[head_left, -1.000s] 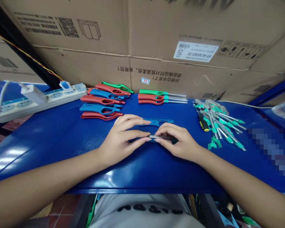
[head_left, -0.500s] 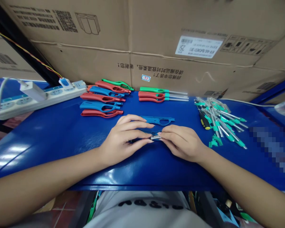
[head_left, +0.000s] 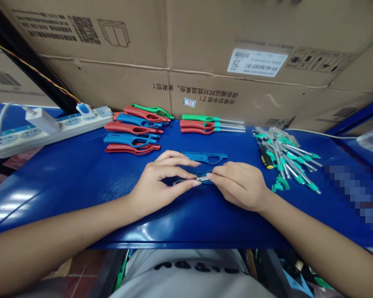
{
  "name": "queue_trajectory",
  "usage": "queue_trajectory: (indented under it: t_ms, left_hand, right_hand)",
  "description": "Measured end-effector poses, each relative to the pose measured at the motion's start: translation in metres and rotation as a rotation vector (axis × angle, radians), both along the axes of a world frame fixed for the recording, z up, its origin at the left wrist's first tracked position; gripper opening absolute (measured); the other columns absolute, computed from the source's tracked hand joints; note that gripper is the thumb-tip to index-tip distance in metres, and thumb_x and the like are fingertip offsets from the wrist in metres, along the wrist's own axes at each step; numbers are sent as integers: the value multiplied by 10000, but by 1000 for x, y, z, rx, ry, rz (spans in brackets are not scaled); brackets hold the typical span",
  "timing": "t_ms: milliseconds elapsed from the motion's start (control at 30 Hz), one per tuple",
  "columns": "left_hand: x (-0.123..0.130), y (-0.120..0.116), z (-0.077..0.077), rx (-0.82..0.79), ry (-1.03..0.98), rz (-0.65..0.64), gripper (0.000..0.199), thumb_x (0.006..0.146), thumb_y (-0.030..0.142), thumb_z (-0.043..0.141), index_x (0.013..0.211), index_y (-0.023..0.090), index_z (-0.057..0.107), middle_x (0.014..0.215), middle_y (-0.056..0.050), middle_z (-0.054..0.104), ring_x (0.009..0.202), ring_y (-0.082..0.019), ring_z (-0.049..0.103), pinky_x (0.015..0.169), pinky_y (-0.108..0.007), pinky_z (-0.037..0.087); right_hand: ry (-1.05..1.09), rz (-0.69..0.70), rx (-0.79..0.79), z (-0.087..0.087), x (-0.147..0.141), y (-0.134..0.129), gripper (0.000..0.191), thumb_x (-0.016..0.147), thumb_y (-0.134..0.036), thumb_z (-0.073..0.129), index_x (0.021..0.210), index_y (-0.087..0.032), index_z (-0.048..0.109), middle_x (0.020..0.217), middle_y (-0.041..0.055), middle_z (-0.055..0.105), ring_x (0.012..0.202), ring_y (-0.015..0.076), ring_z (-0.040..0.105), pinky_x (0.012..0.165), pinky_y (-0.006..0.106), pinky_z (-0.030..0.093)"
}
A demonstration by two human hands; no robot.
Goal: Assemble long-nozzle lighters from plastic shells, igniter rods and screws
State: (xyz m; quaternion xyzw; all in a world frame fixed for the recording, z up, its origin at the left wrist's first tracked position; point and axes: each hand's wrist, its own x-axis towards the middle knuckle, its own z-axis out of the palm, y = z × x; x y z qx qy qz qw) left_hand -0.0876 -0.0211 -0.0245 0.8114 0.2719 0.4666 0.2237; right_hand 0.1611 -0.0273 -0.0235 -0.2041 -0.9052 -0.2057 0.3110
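Note:
Between my two hands is a small silver metal tube (head_left: 202,179) with a thin wire loop trailing from its left end. My left hand (head_left: 160,180) pinches that end between thumb and index finger, its other fingers stretched above. At the right end, the thumb and fingers of my right hand (head_left: 244,184) are closed on the tube. Just beyond my fingers lies a blue lighter handle half (head_left: 217,158), with an oval opening. A second blue piece (head_left: 199,172) lies under the tube, mostly hidden by my hands.
Red, blue and green lighter handles (head_left: 130,140) lie stacked at back left, beside a white power strip (head_left: 62,128). Green and red lighters with metal barrels (head_left: 199,126) lie behind. Right are several silver-and-teal barrels (head_left: 294,159) and a yellow-black screwdriver (head_left: 266,159). A cardboard box (head_left: 136,78) stands behind.
My left fingers have spread slightly, showing more of the tube and its wire loop. Both hands stay in nearly the same place, and the view has shifted a little.

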Motion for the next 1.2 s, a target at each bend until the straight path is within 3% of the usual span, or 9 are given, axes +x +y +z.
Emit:
queue_trajectory:
  t_ms: [167, 333, 433, 700, 933, 1200]
  left_hand:
    - [1, 1, -3, -189, -33, -57, 53, 796, 201, 834, 817, 225, 792, 1047, -49, 794, 1003, -218, 702, 947, -426, 559]
    - [2, 1, -3, -454, -77, -118, 53, 781, 227, 845, 810, 235, 802, 1048, -39, 794, 1016, -216, 717, 957, -402, 568]
    - [2, 1, -2, -492, -66, -113, 57, 774, 236, 852, 806, 234, 805, 1052, -42, 794, 1022, -214, 715, 965, -391, 562]
    - [-2, 0, 0, -4, 54, -43, 40, 818, 188, 818, 846, 204, 794, 1094, -55, 786, 1032, -209, 667, 932, -379, 548]
    - [-6, -3, 0, 356, 220, 6, 102, 882, 166, 755, 982, 186, 748, 1175, -70, 763, 1098, -243, 666, 953, -435, 502]
    - [-6, -2, -3, 526, 290, 30, 167, 899, 147, 733, 1062, 172, 707, 1210, -77, 751, 1110, -236, 687, 951, -419, 478]
  right_hand:
    - [-72, -6, 91, 6, 1, -4, 204, 978, -152, 526, 933, -217, 714, 908, 38, 775, 726, 154, 648, 574, 287, 468]
    - [-56, 33, 121, 10, -2, -5, 226, 987, -122, 500, 911, -173, 707, 880, 54, 767, 693, 145, 625, 557, 289, 435]
    - [-26, 61, 122, 8, -2, -4, 177, 980, -112, 515, 932, -127, 685, 869, 77, 758, 696, 157, 616, 563, 299, 423]
    - [-43, 50, 37, 2, -1, -4, 128, 956, -103, 567, 1030, -93, 670, 950, 95, 764, 757, 171, 618, 612, 302, 434]
    - [-61, 39, 9, 0, -1, -5, 176, 941, -94, 580, 1098, -86, 659, 1009, 106, 768, 790, 180, 636, 648, 307, 460]
    - [-71, 23, 0, 0, -1, -7, 202, 953, -106, 567, 1138, -81, 644, 1038, 113, 770, 815, 190, 678, 665, 309, 495]
